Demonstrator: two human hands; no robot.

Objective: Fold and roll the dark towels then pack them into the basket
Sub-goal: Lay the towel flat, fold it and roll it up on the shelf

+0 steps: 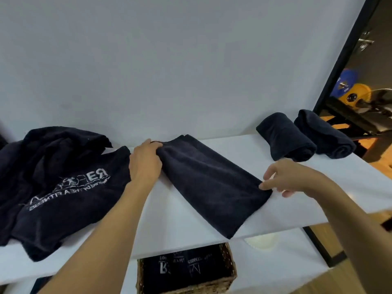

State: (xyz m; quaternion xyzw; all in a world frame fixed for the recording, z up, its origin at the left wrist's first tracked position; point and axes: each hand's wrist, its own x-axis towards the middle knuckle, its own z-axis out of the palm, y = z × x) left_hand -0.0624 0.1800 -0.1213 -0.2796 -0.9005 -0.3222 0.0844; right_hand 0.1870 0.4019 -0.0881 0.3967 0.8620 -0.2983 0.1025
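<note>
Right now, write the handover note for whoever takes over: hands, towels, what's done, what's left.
Left hand grips the far end of the folded towel, which lies flat on the table. Right hand pinches its near right corner.
Done: two rolled towels lie at the table's right end; the basket below already holds dark towels.
Left: roll this towel, fold and roll the unfolded pile at left, pack all rolls into the basket.
</note>
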